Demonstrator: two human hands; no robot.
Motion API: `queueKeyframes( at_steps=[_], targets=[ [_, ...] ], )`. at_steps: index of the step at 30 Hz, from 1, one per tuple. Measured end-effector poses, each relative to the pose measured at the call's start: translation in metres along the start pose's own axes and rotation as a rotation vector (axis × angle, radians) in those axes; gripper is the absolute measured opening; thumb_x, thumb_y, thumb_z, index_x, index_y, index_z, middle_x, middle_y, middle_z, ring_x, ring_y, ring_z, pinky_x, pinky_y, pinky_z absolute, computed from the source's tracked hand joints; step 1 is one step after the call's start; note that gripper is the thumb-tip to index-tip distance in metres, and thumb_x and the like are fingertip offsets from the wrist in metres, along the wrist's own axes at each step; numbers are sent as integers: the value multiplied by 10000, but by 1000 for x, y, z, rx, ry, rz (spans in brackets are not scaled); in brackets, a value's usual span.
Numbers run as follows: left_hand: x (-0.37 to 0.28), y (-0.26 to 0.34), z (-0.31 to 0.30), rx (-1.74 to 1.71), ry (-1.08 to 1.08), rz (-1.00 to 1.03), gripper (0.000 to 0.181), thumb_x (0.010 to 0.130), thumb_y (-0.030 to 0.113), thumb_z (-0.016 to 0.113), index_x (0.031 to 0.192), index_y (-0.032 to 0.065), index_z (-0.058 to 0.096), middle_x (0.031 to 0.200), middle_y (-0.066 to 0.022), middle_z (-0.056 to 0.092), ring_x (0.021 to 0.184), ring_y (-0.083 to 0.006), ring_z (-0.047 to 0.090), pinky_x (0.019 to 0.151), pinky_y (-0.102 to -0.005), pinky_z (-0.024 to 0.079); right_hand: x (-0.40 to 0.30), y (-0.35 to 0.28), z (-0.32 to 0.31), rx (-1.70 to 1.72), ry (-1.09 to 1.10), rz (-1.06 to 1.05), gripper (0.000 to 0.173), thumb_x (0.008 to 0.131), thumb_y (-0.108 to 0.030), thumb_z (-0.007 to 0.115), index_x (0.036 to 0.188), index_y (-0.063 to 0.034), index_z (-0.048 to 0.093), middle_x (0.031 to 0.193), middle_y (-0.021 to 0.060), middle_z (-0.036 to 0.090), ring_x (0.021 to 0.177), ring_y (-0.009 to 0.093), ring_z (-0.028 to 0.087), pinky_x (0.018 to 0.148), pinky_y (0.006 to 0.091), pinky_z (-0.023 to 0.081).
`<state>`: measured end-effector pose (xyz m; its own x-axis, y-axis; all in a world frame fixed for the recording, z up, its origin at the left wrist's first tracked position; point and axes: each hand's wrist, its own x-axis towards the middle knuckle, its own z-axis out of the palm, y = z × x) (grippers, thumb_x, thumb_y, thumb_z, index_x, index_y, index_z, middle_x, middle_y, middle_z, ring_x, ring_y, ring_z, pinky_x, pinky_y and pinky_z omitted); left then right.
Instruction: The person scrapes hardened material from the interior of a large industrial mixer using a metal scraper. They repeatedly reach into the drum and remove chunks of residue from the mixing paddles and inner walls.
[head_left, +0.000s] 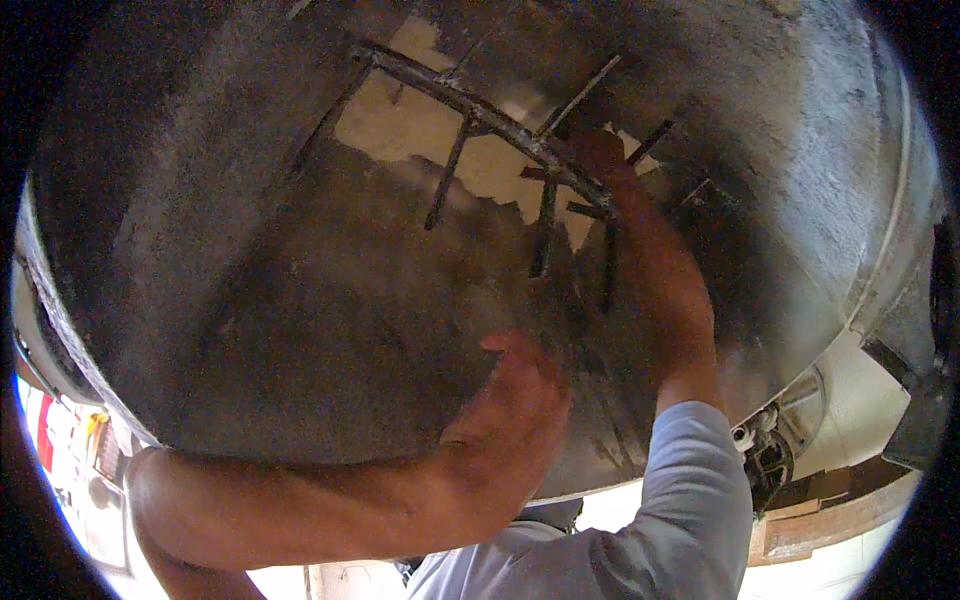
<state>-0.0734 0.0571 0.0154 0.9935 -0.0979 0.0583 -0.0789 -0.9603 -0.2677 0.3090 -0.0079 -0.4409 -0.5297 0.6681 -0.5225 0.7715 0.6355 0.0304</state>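
Observation:
Before me is the dim, dusty inside of a large round metal drum (322, 300). A dark metal bar (487, 112) with several rod-like prongs crosses its upper part. Pale tan patches (397, 120) with jagged edges show behind the bar. My right hand (600, 154) reaches deep in, at the bar's right part among the prongs; shadow hides its fingers and whether it grips anything. My left hand (521, 390) is lower and nearer to me, below the prongs, its thumb pointing left. Nothing shows in it, but its other fingers are hard to make out.
The drum's pale rim (874, 292) curves around both arms. Outside it at lower right are a dark spoked wheel (771, 461) and wooden boards (802, 529). Brightly lit items, one of them red (45, 435), appear beyond the rim at lower left.

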Motion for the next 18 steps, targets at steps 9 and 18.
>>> queueKeyframes(
  at_steps=[9, 18],
  targets=[
    [3, 31, -23, -143, -21, -197, 464, 886, 285, 574, 1280, 46, 633, 1198, -98, 670, 1089, -267, 655, 1003, -441, 522, -147, 95, -246, 467, -267, 202, 279, 950, -211, 665, 1199, -120, 751, 1076, 166, 734, 1055, 379, 675, 883, 481, 547],
    [-9, -11, 9, 107, 74, 200, 427, 882, 316, 565, 1199, 40, 642, 1114, -138, 667, 1057, -292, 669, 946, -467, 559, -96, 105, -18, -18, -389, 362, 331, 979, -287, 603, 1255, -147, 721, 1202, 143, 716, 1073, 366, 689, 927, 505, 557]
  ],
)
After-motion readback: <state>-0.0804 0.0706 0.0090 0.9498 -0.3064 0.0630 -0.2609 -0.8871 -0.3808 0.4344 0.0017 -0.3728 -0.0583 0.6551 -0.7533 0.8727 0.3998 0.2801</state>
